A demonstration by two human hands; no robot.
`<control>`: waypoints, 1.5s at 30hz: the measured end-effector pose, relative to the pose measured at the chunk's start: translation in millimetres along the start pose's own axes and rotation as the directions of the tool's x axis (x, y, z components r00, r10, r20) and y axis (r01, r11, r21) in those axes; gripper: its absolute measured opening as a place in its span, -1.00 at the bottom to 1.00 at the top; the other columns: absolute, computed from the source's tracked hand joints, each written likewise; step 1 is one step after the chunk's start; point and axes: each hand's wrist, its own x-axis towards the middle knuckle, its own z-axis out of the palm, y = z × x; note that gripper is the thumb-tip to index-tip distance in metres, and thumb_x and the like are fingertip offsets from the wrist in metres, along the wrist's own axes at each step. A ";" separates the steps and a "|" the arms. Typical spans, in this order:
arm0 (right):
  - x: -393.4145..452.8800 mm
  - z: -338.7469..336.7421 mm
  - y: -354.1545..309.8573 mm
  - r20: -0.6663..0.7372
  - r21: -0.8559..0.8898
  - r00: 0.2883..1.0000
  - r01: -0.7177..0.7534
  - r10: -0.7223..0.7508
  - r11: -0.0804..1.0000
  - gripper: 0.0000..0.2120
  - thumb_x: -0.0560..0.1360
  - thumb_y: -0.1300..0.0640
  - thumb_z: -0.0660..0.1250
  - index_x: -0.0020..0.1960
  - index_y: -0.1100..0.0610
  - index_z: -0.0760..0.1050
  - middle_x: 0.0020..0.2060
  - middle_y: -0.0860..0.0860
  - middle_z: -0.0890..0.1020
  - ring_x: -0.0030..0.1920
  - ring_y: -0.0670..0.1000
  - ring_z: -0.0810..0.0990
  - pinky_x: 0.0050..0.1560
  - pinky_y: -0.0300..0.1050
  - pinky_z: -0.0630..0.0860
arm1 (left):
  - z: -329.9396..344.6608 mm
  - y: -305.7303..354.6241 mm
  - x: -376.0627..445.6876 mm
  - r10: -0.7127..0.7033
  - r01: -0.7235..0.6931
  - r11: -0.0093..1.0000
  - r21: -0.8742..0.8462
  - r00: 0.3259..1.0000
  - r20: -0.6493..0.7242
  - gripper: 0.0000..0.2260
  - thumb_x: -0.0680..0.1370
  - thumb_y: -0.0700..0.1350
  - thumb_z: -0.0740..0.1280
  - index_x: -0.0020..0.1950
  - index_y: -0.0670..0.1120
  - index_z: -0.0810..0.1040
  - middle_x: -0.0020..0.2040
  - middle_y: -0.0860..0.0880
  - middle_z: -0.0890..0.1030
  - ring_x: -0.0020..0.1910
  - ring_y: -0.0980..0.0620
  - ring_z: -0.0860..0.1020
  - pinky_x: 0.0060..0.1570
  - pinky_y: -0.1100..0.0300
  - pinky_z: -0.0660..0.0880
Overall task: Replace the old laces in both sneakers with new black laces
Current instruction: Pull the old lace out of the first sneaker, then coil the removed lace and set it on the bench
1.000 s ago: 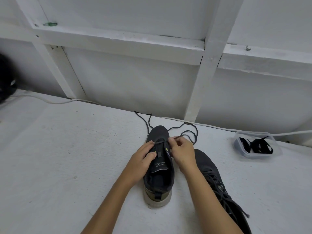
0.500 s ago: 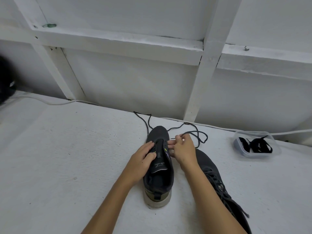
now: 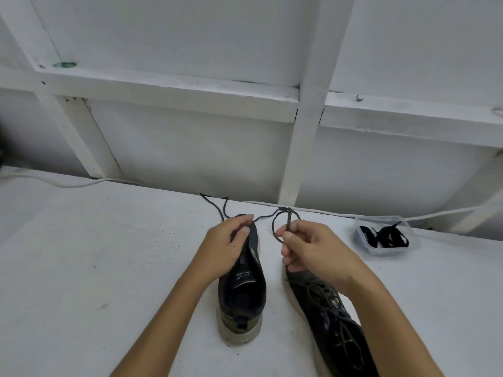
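Two dark mesh sneakers, frame centre: left sneaker (image 3: 242, 292) steadied by left hand (image 3: 227, 246), fingers curled on its toe; right hand (image 3: 313, 248) pinches thin dark old lace (image 3: 275, 227), drawing it free. Second sneaker (image 3: 329, 317) laced. New black laces (image 3: 383, 236) wait in clear plastic tub (image 3: 362, 244), right.

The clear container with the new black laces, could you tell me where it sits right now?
In the head view the clear container sits on the white surface at the far right, near the wall, beyond the right hand and the still-laced sneaker.
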 end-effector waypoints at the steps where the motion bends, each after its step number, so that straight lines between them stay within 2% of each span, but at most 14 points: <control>1: -9.1 -8.4 -3.9 0.022 0.003 1.000 0.013 -0.013 1.000 -0.82 0.68 0.19 0.22 0.04 0.12 0.60 -0.28 -0.01 0.66 -0.23 -0.03 0.66 -0.02 0.01 0.64 | 3.0 7.2 3.7 0.040 -0.040 0.999 -0.017 0.999 0.003 -0.69 0.65 -0.10 0.26 0.39 0.09 0.52 0.28 0.22 0.57 0.25 0.34 0.49 0.34 0.27 0.42; 9: -66.6 -58.0 -29.2 0.216 0.171 0.969 0.083 -0.120 0.982 -0.84 0.63 0.31 0.28 0.14 0.20 0.60 -0.11 0.10 0.72 -0.10 0.04 0.72 -0.02 -0.08 0.66 | 41.8 73.7 18.0 0.376 -0.381 0.924 -0.020 0.899 0.225 -0.59 0.63 -0.08 0.31 0.46 0.19 0.41 0.40 0.28 0.43 0.40 0.39 0.32 0.36 0.43 0.23; 16: -70.1 -74.3 -49.1 -0.069 0.456 0.966 0.253 -0.249 0.853 -0.86 0.54 0.33 0.32 0.06 0.22 0.60 -0.09 0.11 0.74 -0.12 0.02 0.74 -0.12 -0.21 0.65 | 59.4 99.8 -13.9 0.280 -0.248 0.960 -0.130 0.881 0.382 -0.79 0.70 0.00 0.15 0.02 0.00 0.55 -0.12 0.09 0.67 -0.17 0.06 0.57 -0.11 0.18 0.47; 18: -58.6 -76.6 -46.0 -0.241 0.316 0.919 0.379 -0.313 0.870 -0.82 0.59 0.41 0.29 0.06 0.21 0.61 -0.10 0.06 0.75 -0.05 0.00 0.75 -0.05 -0.24 0.63 | 54.5 108.5 -28.3 0.297 -0.263 0.955 -0.138 0.846 0.443 -0.80 0.70 -0.03 0.14 -0.04 0.02 0.50 -0.25 0.03 0.64 -0.31 0.06 0.51 -0.22 0.16 0.44; 20: -45.2 -80.4 -37.4 -0.370 -0.143 0.799 0.455 -0.474 0.879 -0.82 0.59 0.40 0.32 0.04 0.19 0.65 -0.08 -0.06 0.75 0.00 -0.11 0.73 0.01 -0.31 0.58 | 44.5 113.2 -38.7 0.334 -0.332 0.938 -0.095 0.804 0.491 -0.80 0.69 0.00 0.16 -0.07 0.07 0.51 -0.34 0.03 0.57 -0.35 0.10 0.47 -0.25 0.16 0.42; 22: -37.1 -81.9 -27.1 -0.242 -0.567 0.742 0.415 -0.625 0.712 -0.84 0.58 0.34 0.36 0.00 0.17 0.68 -0.03 -0.15 0.73 0.05 -0.14 0.69 0.05 -0.31 0.55 | 24.9 119.1 -41.2 0.347 -0.377 0.925 -0.051 0.780 0.521 -0.80 0.66 0.05 0.21 -0.13 0.12 0.53 -0.33 0.07 0.53 -0.35 0.08 0.44 -0.26 0.12 0.41; 24: -36.8 -79.8 -17.1 -0.093 -0.650 0.830 0.368 -0.550 0.665 -0.84 0.59 0.30 0.33 -0.02 0.12 0.67 -0.01 -0.15 0.74 0.05 -0.10 0.68 0.04 -0.22 0.55 | -0.5 128.8 -34.3 0.350 -0.379 0.925 -0.044 0.799 0.489 -0.80 0.61 0.12 0.25 -0.16 0.12 0.55 -0.35 0.09 0.50 -0.35 0.08 0.41 -0.26 0.14 0.38; 27: -48.2 -63.8 -15.2 0.113 -0.402 0.941 0.338 -0.321 0.851 -0.77 0.64 0.31 0.22 0.04 0.15 0.65 -0.03 -0.05 0.74 0.02 -0.09 0.69 0.12 -0.12 0.59 | -33.4 142.0 -8.6 0.373 -0.375 0.924 -0.072 0.845 0.383 -0.71 0.50 0.28 0.23 -0.17 0.10 0.55 -0.38 0.05 0.39 -0.37 0.05 0.35 -0.31 0.11 0.34; 30: -63.3 -55.2 -27.6 0.295 0.124 0.913 0.257 -0.283 0.958 -0.73 0.66 0.35 0.13 0.11 0.24 0.62 -0.04 0.16 0.71 0.00 0.03 0.71 0.08 -0.14 0.58 | -43.0 152.5 13.5 0.385 -0.375 0.922 -0.098 0.856 0.346 -0.74 0.49 0.28 0.25 -0.23 0.14 0.54 -0.36 0.06 0.42 -0.34 0.10 0.41 -0.23 0.04 0.45; 33: -70.7 -56.4 -40.1 0.347 0.502 0.852 0.184 -0.393 0.845 -0.76 0.64 0.09 0.24 0.06 0.11 0.68 -0.08 0.10 0.71 -0.07 0.05 0.72 0.01 -0.15 0.61 | -25.7 153.2 18.6 0.379 -0.309 0.916 -0.257 0.877 0.294 -0.78 0.56 0.12 0.32 -0.26 0.12 0.58 -0.38 0.12 0.46 -0.38 0.14 0.45 -0.22 0.20 0.46; 37: -70.2 -61.4 -61.4 -0.024 0.771 0.896 0.300 -0.444 0.562 -0.81 0.48 0.05 0.37 -0.08 0.11 0.73 -0.17 0.06 0.73 -0.16 0.01 0.74 -0.17 -0.21 0.63 | 6.0 138.5 -0.9 0.346 -0.287 0.927 -0.242 0.903 0.256 -0.69 0.52 0.26 0.25 -0.15 0.06 0.60 -0.35 0.02 0.44 -0.35 0.06 0.41 -0.24 0.12 0.43; 39: -60.3 -74.9 -65.3 -0.296 0.589 0.840 0.535 -0.455 0.606 -0.79 0.52 0.13 0.30 0.01 0.17 0.69 -0.07 0.06 0.75 -0.01 0.03 0.74 -0.02 -0.16 0.65 | 15.4 130.1 -14.4 0.368 -0.339 0.930 -0.144 0.871 0.325 -0.78 0.63 0.11 0.24 -0.14 0.10 0.58 -0.38 0.01 0.39 -0.38 0.07 0.34 -0.30 0.16 0.33; 42: -38.8 -96.2 -53.3 -0.329 -0.291 0.691 0.575 -0.644 0.765 -0.86 0.64 0.15 0.32 0.03 0.04 0.67 -0.02 -0.13 0.75 0.05 0.00 0.72 0.14 0.00 0.63 | 9.6 136.7 -27.3 0.385 -0.435 0.901 0.010 0.808 0.447 -0.82 0.65 0.03 0.25 -0.11 0.08 0.57 -0.37 -0.01 0.43 -0.40 0.14 0.34 -0.32 0.19 0.30; 45: -34.1 -95.0 -37.8 -0.050 -0.575 0.890 0.344 -0.452 0.742 -0.74 0.68 0.02 0.23 -0.02 0.06 0.66 -0.19 -0.04 0.72 -0.19 0.00 0.64 0.02 0.11 0.59 | -15.4 153.1 -13.6 0.485 -0.519 0.854 0.025 0.814 0.321 -0.88 0.62 0.04 0.31 -0.10 0.10 0.54 -0.41 0.07 0.44 -0.42 0.17 0.36 -0.35 0.23 0.34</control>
